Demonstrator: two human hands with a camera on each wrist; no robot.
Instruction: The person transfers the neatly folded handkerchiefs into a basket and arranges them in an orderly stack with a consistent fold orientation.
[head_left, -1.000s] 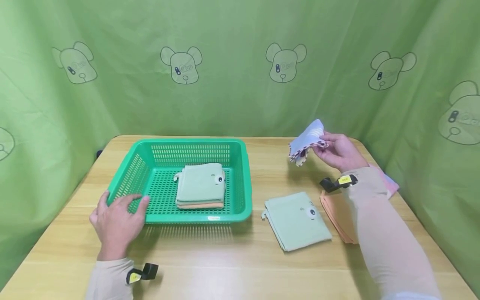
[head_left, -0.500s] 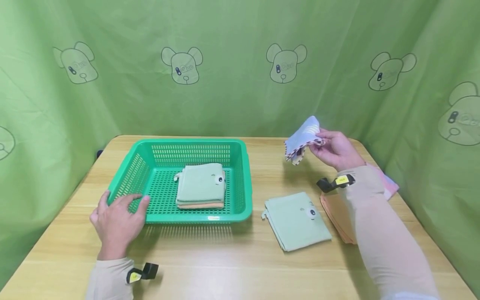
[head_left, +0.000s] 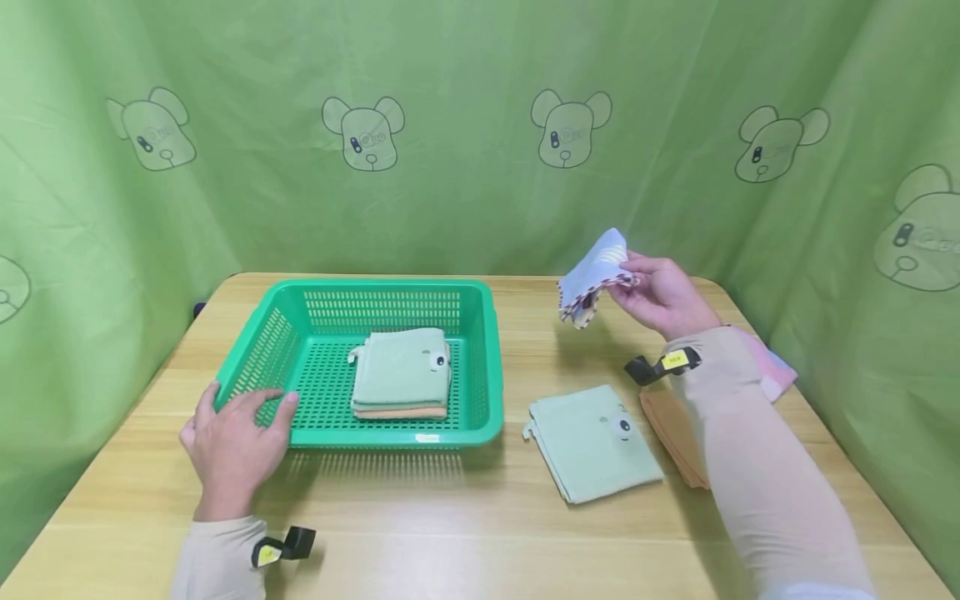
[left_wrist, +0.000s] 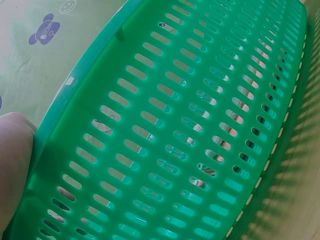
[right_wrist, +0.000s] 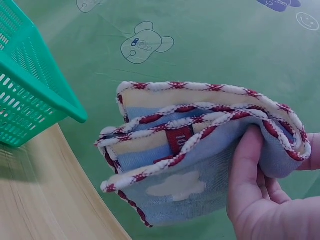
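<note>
My right hand [head_left: 660, 296] pinches a folded blue handkerchief [head_left: 594, 271] above the table, right of the green plastic basket [head_left: 495, 375]. In the right wrist view, the handkerchief [right_wrist: 180, 185] shows a red-and-white stitched edge, cream bands and a small red label. My left hand [head_left: 236, 446] grips the basket's near left corner, fingers curled over the rim. The left wrist view shows mostly the slotted basket wall [left_wrist: 150, 120] and part of that hand. Inside the basket lies a folded pale green towel [head_left: 401, 367] on a folded orange one [head_left: 401, 412].
Right of the basket, another folded pale green towel [head_left: 596, 446] with an eye design lies on the wooden table [head_left: 465, 533]. Beside it are a folded orange towel [head_left: 671, 437] and a pink cloth [head_left: 772, 367], both partly hidden by my right arm. Green curtains [head_left: 465, 217] hang behind.
My right hand has moved a little left and slightly up, carrying the blue handkerchief toward the basket. The left hand, the basket and the towels have stayed in place.
</note>
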